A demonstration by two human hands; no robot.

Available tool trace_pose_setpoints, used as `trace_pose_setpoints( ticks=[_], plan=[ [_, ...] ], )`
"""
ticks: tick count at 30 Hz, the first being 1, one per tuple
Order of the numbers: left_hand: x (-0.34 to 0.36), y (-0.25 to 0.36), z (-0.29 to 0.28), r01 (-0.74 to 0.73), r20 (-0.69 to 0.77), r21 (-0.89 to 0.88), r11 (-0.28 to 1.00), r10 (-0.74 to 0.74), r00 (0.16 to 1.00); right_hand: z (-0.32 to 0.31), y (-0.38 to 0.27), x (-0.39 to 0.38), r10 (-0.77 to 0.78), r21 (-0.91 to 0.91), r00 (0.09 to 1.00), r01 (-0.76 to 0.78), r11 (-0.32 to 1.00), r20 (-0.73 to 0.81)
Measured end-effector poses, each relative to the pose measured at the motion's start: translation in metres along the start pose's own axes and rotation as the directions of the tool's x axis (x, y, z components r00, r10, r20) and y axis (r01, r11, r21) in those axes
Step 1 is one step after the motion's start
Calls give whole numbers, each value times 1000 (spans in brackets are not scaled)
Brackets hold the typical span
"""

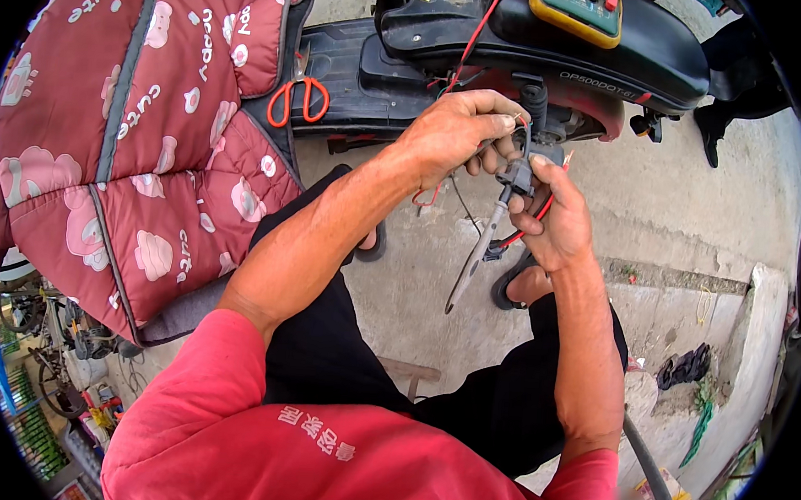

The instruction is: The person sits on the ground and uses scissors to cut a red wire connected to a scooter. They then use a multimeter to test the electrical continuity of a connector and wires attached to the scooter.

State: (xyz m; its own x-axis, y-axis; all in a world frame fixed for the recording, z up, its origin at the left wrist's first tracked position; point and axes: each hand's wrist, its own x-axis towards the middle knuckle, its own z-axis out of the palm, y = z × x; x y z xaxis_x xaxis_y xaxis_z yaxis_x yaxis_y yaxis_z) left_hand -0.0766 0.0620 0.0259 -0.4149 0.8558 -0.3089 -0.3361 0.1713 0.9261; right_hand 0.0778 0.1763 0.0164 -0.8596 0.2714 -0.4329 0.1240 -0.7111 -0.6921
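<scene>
Just beside the electric scooter's rear shock absorber [533, 102], both my hands work close together. My left hand [458, 134] is closed, thumb and fingers pinching thin wires [523, 122] with bare-looking ends. Between the thumb and fingers of my right hand [560, 212] is a dark grey connector [515, 176]. A slim, light grey stick-like piece [481, 246] with a dark tip slants down from it; whether the two are joined I cannot tell. Next to my right fingers runs a red wire [541, 208], its upper end near the thumb.
Red-handled scissors [298, 97] lie on the scooter's black footboard [339, 63]. A yellow-and-green multimeter [575, 13] rests on the seat [641, 68]. A padded maroon leg cover [150, 143] fills the left side. At right are a low concrete ledge [735, 335] and dark gloves [684, 366].
</scene>
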Motion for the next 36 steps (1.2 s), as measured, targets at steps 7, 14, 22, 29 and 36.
trace_pose_setpoints(
  ticks=[7, 14, 22, 29, 36],
  plan=[
    [0, -1, 0, -2, -8, -5, 1000, 2, 1000, 0, 0, 0, 12, 9, 1000, -12, 1000, -2],
    [0, -2, 2, -1, -34, 4, 1000, 2, 999, 1, 0, -1, 15, 26, 1000, -15, 1000, -25],
    [1, -1, 1, 19, 0, 6, 1000, -19, 1000, -1, 0, 0, 18, 44, 1000, -18, 999, -15],
    [1, -3, 1, 2, -7, -11, 1000, -2, 1000, 1, 0, -1, 17, 36, 999, -16, 999, -38],
    [3, -4, 0, 8, 1, -36, 999, -8, 1000, 0, 0, -1, 17, 38, 999, -16, 999, -35]
  ],
)
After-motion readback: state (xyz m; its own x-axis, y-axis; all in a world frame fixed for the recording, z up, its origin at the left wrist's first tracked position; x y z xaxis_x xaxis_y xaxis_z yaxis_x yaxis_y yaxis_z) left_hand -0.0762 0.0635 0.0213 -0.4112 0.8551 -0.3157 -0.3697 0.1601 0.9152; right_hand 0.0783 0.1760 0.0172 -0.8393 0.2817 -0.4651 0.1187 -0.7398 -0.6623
